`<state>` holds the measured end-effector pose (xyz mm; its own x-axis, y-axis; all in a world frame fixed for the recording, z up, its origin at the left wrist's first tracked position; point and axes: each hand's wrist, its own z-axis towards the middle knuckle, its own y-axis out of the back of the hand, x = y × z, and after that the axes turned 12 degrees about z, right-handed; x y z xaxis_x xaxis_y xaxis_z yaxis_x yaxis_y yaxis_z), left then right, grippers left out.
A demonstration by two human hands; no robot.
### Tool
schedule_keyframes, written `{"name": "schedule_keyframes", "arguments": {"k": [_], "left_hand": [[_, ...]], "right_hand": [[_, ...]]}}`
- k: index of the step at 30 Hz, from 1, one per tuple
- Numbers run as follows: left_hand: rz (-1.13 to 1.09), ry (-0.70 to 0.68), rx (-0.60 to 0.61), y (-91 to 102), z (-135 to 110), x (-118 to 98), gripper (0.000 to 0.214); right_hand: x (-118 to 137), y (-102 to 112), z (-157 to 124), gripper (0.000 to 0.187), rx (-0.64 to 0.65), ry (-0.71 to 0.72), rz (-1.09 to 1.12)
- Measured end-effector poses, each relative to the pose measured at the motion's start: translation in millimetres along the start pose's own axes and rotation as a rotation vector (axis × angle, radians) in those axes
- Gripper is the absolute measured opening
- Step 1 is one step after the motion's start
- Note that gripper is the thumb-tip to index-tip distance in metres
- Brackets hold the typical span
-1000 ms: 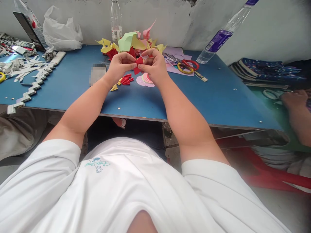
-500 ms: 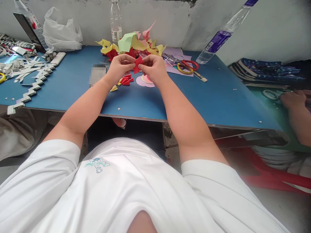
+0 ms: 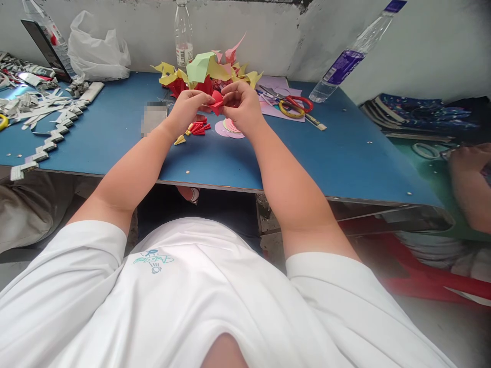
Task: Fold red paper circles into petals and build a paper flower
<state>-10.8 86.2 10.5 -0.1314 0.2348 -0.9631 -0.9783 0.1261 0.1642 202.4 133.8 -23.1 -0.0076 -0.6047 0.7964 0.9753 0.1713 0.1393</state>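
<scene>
- One heap of crumpled paper scraps (image 3: 207, 69) in green, yellow, red and pink: landmark of this list, at the back of a blue flat-topped table (image 3: 115, 130).
- One small folded piece of red paper (image 3: 217, 99): held up just in front of the heap, between both hands.
- Left hand (image 3: 191, 106): before the heap's left part; thumb and fingers pinched narrow on the left side of the red piece.
- Right hand (image 3: 241, 106): before the heap's right part; fingers curved, thumb and fingertips at the right edge of the red piece.
- Several slim red paper rolls (image 3: 200, 128) and a few pointed yellow paper pieces (image 3: 180, 139): on the tabletop, in front of the heap.
- Overlapping round paper discs (image 3: 229, 130), lilac and pink: in front of the heap, right of the rolls.
- Scissors with red and yellow handles (image 3: 296, 106): right of the heap, on lilac paper sheets (image 3: 286, 92).
- One clear bottle with a white label (image 3: 184, 41): upright behind the heap.
- One crumpled white plastic bag (image 3: 98, 57): left of the heap.
</scene>
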Motion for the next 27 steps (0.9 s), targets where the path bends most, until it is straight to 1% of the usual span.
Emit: {"name": "schedule_keyframes", "arguments": {"k": [3, 5, 7, 9, 10, 13, 16, 18, 20, 21, 24, 27], "left_hand": [[0.008, 0.022, 0.017, 0.3, -5.3, -3.6, 0.024], [0.004, 0.054, 0.029, -0.3, -7.9, -5.8, 0.026], [0.003, 0.073, 0.027, -1.0, -9.2, -7.6, 0.027], [0.001, 0.086, 0.031, -1.0, -9.2, -8.7, 0.03], [0.0, 0.092, 0.044, -0.7, -8.8, -8.9, 0.031], [-0.006, 0.115, 0.09, 0.7, -6.2, -6.9, 0.028], [0.001, 0.118, 0.07, 1.1, -2.4, -2.0, 0.031], [0.012, 0.086, 0.023, 0.5, -0.5, 1.3, 0.032], [0.023, 0.061, -0.016, -0.4, 0.3, 3.3, 0.033], [0.021, 0.058, -0.019, -0.7, 0.3, 3.7, 0.033], [-0.004, 0.071, 0.027, -1.1, -1.4, 2.8, 0.032], [-0.028, 0.079, 0.027, -1.3, -4.3, 0.3, 0.031]], "right_hand": [[9.3, -4.2, -2.9, 0.06, 0.018, 0.005, -0.011], [6.9, -4.3, -2.4, 0.059, 0.006, 0.005, -0.002], [0.4, -2.8, -0.6, 0.059, -0.049, -0.01, 0.013], [-5.9, -0.8, 1.2, 0.06, -0.095, -0.055, 0.022], [-7.9, 0.2, 1.7, 0.06, -0.097, -0.087, 0.026], [-7.7, 2.3, 1.0, 0.058, -0.038, -0.2, 0.058], [-3.5, 2.7, -1.3, 0.059, -0.012, -0.259, 0.139], [-2.4, 2.1, -2.1, 0.07, -0.023, -0.238, 0.176], [-2.9, 1.0, -2.2, 0.082, -0.009, -0.179, 0.163], [-3.4, 0.4, -2.1, 0.087, 0.005, -0.147, 0.145], [-3.2, -1.2, -2.1, 0.098, 0.023, -0.089, 0.109], [-0.9, -1.4, -2.3, 0.101, -0.014, -0.081, 0.103]]}}
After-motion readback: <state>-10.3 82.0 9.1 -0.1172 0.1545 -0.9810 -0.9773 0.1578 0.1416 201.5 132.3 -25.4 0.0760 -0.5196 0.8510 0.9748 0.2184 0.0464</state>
